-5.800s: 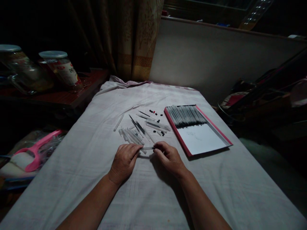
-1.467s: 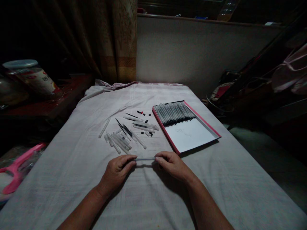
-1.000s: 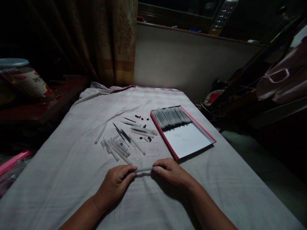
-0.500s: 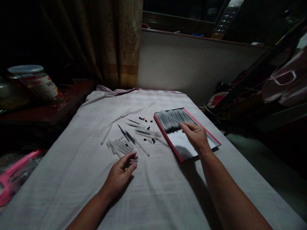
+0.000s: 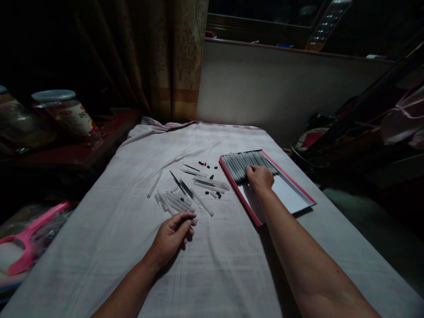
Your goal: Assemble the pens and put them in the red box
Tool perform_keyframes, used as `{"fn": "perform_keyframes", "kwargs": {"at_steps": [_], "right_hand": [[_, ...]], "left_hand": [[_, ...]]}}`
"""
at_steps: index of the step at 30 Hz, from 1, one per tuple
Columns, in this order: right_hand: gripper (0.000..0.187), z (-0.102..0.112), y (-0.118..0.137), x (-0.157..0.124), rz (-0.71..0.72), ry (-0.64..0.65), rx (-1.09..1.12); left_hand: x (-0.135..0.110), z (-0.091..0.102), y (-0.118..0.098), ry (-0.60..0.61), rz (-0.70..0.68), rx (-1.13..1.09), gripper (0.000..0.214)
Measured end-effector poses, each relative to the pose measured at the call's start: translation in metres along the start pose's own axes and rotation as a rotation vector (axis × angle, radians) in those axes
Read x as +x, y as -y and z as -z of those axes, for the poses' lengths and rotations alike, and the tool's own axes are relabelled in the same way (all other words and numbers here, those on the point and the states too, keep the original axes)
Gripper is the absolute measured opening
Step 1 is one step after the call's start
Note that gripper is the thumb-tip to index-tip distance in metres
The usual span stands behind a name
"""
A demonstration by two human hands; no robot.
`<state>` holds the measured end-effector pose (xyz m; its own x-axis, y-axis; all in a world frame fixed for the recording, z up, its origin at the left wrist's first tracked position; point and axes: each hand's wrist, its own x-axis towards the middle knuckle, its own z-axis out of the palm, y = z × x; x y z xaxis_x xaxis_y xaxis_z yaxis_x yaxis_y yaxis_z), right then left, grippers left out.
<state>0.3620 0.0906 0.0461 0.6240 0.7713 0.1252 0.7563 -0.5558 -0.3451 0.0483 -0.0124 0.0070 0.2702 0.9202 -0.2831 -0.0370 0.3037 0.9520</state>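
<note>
My right hand (image 5: pixel 261 178) is closed over the front part of a row of clear pens with black ends (image 5: pixel 239 164). They lie side by side in a shallow box with a pink-red rim (image 5: pixel 241 199). The curled fingers hide whatever is in them. My left hand (image 5: pixel 175 234) rests on the cloth, fingers loosely bent and thumb a little apart, with no object visible in it. Just beyond it lies a pile of clear pen barrels (image 5: pixel 170 201). Dark refills (image 5: pixel 186 187) lie across more barrels. Small black caps (image 5: pixel 207 193) and one red cap (image 5: pixel 205 164) are scattered nearby.
A pale checked cloth (image 5: pixel 115 238) covers the table. On a dark red side table (image 5: pixel 62 161) at left stand lidded jars (image 5: pixel 74 115). A pink handle-like object (image 5: pixel 31 236) sits below it. A curtain (image 5: pixel 183 66) and a windowsill with a bottle (image 5: pixel 327 26) are behind.
My right hand has moved left and down onto the pens; the clear barrel that stuck out from its fingers no longer stands out. My left hand has barely moved. The view has shifted slightly left.
</note>
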Motion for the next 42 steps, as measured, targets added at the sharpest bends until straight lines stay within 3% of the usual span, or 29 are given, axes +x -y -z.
{"fn": "perform_keyframes", "kwargs": {"at_steps": [5,8,11,13,17,28,35,38,42], "right_hand": [[0.038,0.011,0.001,-0.009,0.09,-0.014,-0.033],[0.036,0.017,0.009,-0.027,0.296,-0.055,0.008],[0.031,0.017,0.024,-0.053,0.548,0.111,0.0],[0.029,0.014,0.035,-0.069,0.636,0.261,-0.117],[0.034,0.008,0.05,-0.083,0.626,0.37,-0.298],[0.029,0.013,0.07,-0.067,0.519,0.523,-0.379],[0.026,0.016,0.062,-0.076,0.553,0.463,-0.338],[0.026,0.018,0.053,-0.081,0.542,0.41,-0.319],[0.03,0.015,0.031,-0.095,0.531,0.302,-0.08]], "left_hand": [[0.0,0.0,-0.001,0.011,-0.012,0.007,0.048],[0.0,0.001,0.0,0.021,-0.013,0.015,0.048],[0.0,0.001,0.0,0.024,-0.011,0.01,0.048],[0.0,0.001,0.0,0.02,-0.01,-0.001,0.048],[0.0,0.001,0.0,0.014,-0.014,-0.022,0.049],[0.001,0.002,-0.003,0.041,-0.034,-0.011,0.047],[0.0,-0.001,0.0,0.029,-0.057,0.02,0.046],[-0.001,-0.002,-0.001,0.001,-0.185,0.165,0.037],[0.006,-0.001,-0.013,-0.017,-0.624,0.653,0.021]]}}
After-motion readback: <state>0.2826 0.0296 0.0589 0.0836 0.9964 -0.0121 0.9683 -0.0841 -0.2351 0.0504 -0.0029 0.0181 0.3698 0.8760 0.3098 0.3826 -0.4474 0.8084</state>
